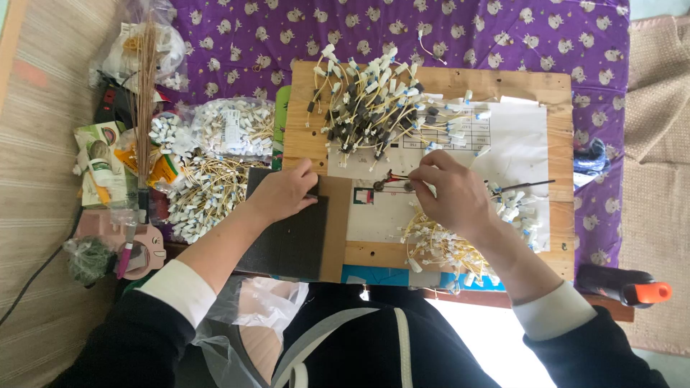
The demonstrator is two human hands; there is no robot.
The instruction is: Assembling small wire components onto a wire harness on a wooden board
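My left hand (282,192) rests on a dark foam sheet (287,241) at the left edge of the wooden board (560,129), fingertips pinching at the sheet's top corner. My right hand (451,192) pinches a thin yellow wire piece (397,177) over the white paper sheet (514,147) near a small jig with two round pegs (379,185). A heap of finished wire pieces with black blocks and white connectors (374,108) lies at the board's top. Loose yellow wires with white connectors (445,244) lie under my right wrist.
Bags and a heap of white-connector wires (208,183) lie left of the board on the purple patterned cloth (237,43). A pink tape dispenser (140,248) and small boxes (100,162) sit at the left. A black tool with orange tip (625,287) lies at lower right.
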